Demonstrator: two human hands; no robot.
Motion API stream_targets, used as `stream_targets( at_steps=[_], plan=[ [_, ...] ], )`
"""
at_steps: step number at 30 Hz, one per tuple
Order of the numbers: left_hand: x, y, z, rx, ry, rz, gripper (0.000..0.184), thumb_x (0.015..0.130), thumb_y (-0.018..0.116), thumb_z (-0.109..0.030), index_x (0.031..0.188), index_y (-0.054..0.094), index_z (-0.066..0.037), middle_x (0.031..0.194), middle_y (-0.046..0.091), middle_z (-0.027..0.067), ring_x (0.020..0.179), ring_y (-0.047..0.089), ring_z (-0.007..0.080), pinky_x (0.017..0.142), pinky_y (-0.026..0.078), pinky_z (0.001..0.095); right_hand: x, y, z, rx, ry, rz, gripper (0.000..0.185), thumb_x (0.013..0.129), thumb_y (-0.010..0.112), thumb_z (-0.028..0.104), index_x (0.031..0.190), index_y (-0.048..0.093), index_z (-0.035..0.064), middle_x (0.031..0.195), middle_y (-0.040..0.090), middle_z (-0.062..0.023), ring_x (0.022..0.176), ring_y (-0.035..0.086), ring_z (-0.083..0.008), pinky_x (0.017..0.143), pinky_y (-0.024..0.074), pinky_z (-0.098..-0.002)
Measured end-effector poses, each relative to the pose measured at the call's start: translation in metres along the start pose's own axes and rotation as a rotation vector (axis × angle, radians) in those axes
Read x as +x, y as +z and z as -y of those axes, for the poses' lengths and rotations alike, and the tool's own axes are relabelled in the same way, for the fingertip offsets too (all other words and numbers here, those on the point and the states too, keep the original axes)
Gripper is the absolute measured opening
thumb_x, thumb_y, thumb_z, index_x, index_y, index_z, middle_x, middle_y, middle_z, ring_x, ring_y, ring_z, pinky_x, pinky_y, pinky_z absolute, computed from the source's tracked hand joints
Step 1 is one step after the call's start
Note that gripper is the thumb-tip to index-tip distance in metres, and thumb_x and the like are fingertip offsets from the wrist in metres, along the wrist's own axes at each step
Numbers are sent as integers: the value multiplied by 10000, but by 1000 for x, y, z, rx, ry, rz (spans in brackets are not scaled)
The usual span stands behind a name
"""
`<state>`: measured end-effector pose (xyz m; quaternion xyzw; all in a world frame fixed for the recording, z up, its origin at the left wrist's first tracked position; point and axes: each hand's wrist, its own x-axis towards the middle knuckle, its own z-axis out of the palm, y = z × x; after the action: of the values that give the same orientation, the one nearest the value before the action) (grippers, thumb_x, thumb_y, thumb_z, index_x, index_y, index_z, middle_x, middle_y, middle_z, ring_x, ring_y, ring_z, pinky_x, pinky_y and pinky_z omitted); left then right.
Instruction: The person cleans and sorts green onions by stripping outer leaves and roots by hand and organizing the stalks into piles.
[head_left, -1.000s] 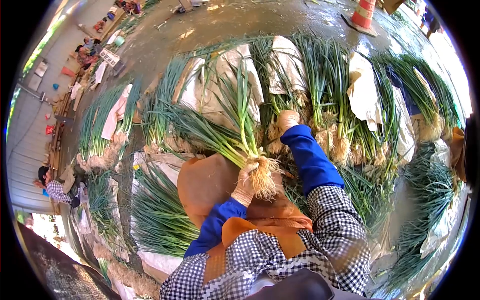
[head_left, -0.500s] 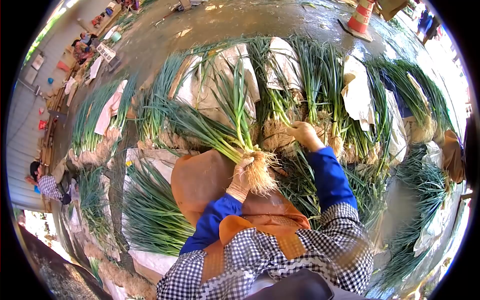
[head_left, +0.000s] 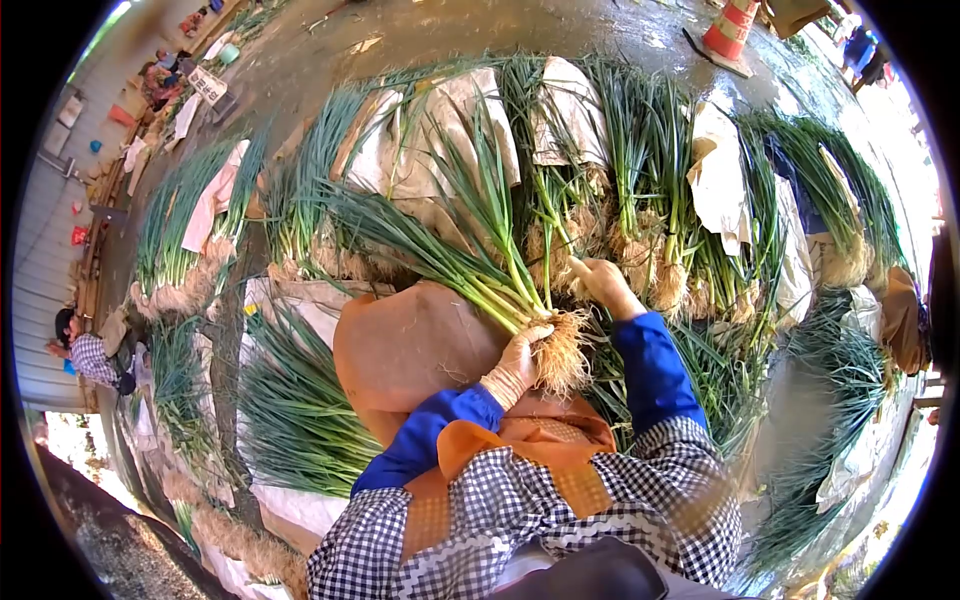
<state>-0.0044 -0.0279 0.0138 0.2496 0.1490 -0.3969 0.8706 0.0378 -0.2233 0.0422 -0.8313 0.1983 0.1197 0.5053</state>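
Observation:
My left hand (head_left: 515, 367) is closed around a bunch of green onions (head_left: 490, 285) just above their roots. Pale, stringy roots (head_left: 563, 355) hang out to the right of that fist, and the long leaves fan up and to the left. To the right, my right hand (head_left: 608, 288) has its fingers curled at the root end of a green onion stalk (head_left: 556, 222) in the row in front. Its fingertips partly hide the grip. A brown apron (head_left: 410, 345) covers my lap below the bunch.
Rows of green onions (head_left: 625, 150) lie ahead, partly covered by pale sacks (head_left: 567, 115). A loose pile (head_left: 300, 410) lies on a sheet at left. A traffic cone (head_left: 730, 30) stands far right. Another person (head_left: 92, 355) is at far left.
My left hand has moved right and slightly down with the bunch, bringing its roots closer to my right hand. My right hand has lowered slightly.

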Motion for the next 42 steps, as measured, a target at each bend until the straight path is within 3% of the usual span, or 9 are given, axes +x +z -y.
stream_targets(
  at_steps=[6, 10, 12, 18, 22, 24, 31, 38, 42],
  plan=[
    [4, -8, 4, -9, -63, -67, 281, 782, 515, -13, 1063, 532, -7, 969, 601, 119, 870, 596, 259, 816, 497, 397, 56, 53, 13, -750, -219, -143, 492, 846, 430, 540, 798, 612, 86, 769, 636, -137, 725, 624, -313, 646, 491, -400],
    [4, -13, 6, -3, -13, -113, 276, 773, 522, -17, 1048, 542, -16, 946, 603, 123, 867, 599, 253, 816, 499, 392, 15, 43, 18, -454, -308, -216, 365, 847, 501, 396, 743, 628, 70, 687, 634, -117, 630, 617, -262, 621, 477, -385],
    [1, -3, 0, -44, -53, -126, 256, 770, 518, -12, 1025, 542, -18, 945, 600, 121, 883, 599, 253, 828, 498, 396, -52, 7, 48, 279, -150, 151, 312, 892, 508, 299, 729, 589, 45, 598, 555, 5, 506, 447, -67, 478, 369, -234],
    [-6, 8, -8, -69, 33, 7, 317, 743, 498, 17, 1057, 532, -2, 997, 593, 122, 958, 580, 246, 880, 480, 377, -131, -98, -32, 525, -21, -140, 240, 845, 534, 262, 695, 565, 77, 556, 497, 12, 476, 512, -78, 400, 364, -214],
    [-9, 2, -17, -111, -15, 61, 401, 758, 513, 3, 1157, 488, 26, 965, 603, 126, 855, 602, 225, 799, 510, 343, -75, -81, -63, -1201, 384, 340, 456, 839, 477, 464, 1037, 632, 84, 1023, 620, -143, 912, 610, -271, 784, 493, -351],
    [-12, 6, -27, -222, -26, 312, 564, 739, 522, 6, 1285, 378, 8, 961, 600, 136, 840, 605, 231, 786, 515, 355, -29, -47, -44, -914, -143, 61, 451, 884, 412, 479, 947, 602, 75, 835, 630, -154, 739, 626, -254, 642, 512, -372],
    [-18, 5, -39, -277, 89, 269, 551, 737, 498, 50, 1273, 405, -35, 1092, 566, 159, 1021, 554, 270, 903, 460, 423, 88, 19, 21, -805, -172, -271, 358, 783, 579, 458, 864, 626, 113, 775, 637, -119, 698, 620, -284, 632, 497, -384],
    [-15, 19, -12, -122, -114, 44, 314, 798, 506, -18, 1112, 508, -5, 1033, 589, 123, 922, 586, 244, 838, 491, 381, -21, 34, 14, 451, -48, 271, 344, 875, 504, 160, 1147, 478, -48, 909, 600, -110, 822, 596, -184, 689, 492, -251],
    [-4, 6, 0, -59, -116, -1, 330, 781, 512, -17, 1111, 505, 7, 1049, 586, 136, 960, 576, 267, 863, 475, 402, 38, 46, -54, -50, -334, -113, 329, 837, 607, 145, 1081, 550, -67, 972, 631, -177, 875, 606, -219, 743, 512, -264]
  ],
)
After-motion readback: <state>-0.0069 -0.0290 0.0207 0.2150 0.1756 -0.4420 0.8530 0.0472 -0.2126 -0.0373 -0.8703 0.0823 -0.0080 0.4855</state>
